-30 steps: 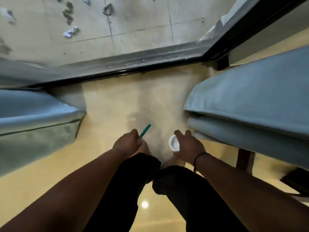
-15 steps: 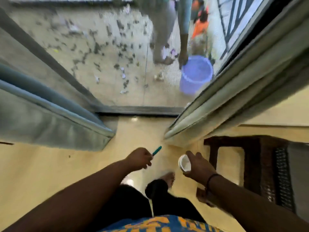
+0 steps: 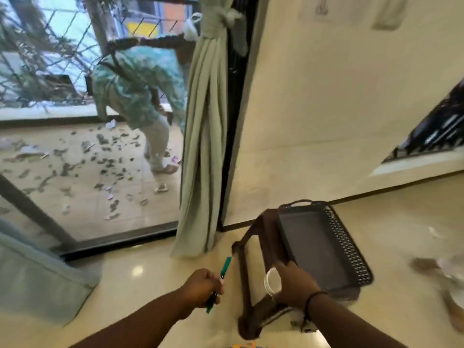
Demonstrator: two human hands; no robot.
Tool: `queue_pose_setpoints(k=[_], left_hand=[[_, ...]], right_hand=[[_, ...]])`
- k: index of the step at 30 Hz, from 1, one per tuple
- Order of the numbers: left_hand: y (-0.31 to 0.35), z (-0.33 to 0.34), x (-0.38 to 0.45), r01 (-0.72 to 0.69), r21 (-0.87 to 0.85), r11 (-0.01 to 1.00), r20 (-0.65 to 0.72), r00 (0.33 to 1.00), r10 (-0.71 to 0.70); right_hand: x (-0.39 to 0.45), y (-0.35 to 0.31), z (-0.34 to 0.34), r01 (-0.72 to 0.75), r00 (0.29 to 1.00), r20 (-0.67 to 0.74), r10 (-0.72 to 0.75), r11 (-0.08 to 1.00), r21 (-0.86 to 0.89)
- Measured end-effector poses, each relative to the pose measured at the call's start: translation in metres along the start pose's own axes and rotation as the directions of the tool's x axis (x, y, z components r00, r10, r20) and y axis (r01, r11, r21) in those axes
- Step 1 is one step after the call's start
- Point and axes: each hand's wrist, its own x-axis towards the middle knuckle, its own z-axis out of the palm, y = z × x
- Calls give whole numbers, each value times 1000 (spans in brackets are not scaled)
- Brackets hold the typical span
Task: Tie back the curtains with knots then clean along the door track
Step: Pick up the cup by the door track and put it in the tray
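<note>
This is a room in a home. A long green curtain (image 3: pixel 204 136) hangs tied in a knot beside a big glass sliding door (image 3: pixel 88 121). The floor (image 3: pixel 140 277) is shiny tile, the wall (image 3: pixel 326 101) is cream, and a small wooden stool (image 3: pixel 253 292) carries a dark tray (image 3: pixel 324 247). Outside is a balcony with a railing (image 3: pixel 50 46).

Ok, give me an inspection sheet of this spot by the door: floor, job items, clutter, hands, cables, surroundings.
Surface: glossy cream floor.
Job's things: green curtain knotted back; door track dark along the threshold.
Clutter: dark tray on a wooden stool.
Grippers: left hand grips a teal brush; right hand holds a white cup.
Cables: nothing seen.
Surroundings: person on the littered balcony.
</note>
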Motion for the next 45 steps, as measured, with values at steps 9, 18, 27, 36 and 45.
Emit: queue_pose_setpoints(k=[9,18,27,36,45], left_hand=[[39,175,-5,-96,8,995,15,995,96],[47,354,5,-50,-24,998,-85,995,48],[56,370,34,30,-156,987,-118,992,-48],[130,400,138,34,16,999,-27,999,-34],[145,397,183,103,38,994,-159,983,-96]], right_hand=[[-71,182,-32,-68,993,-97,72,997,45],[-101,358,-37,-94,995,-29,96,993,64],[-52,391,-51,-71,997,-28,74,991,117],[13,399,-90,1,996,-84,-7,997,-74],[97,378,-79,238,965,-55,-258,941,-239]])
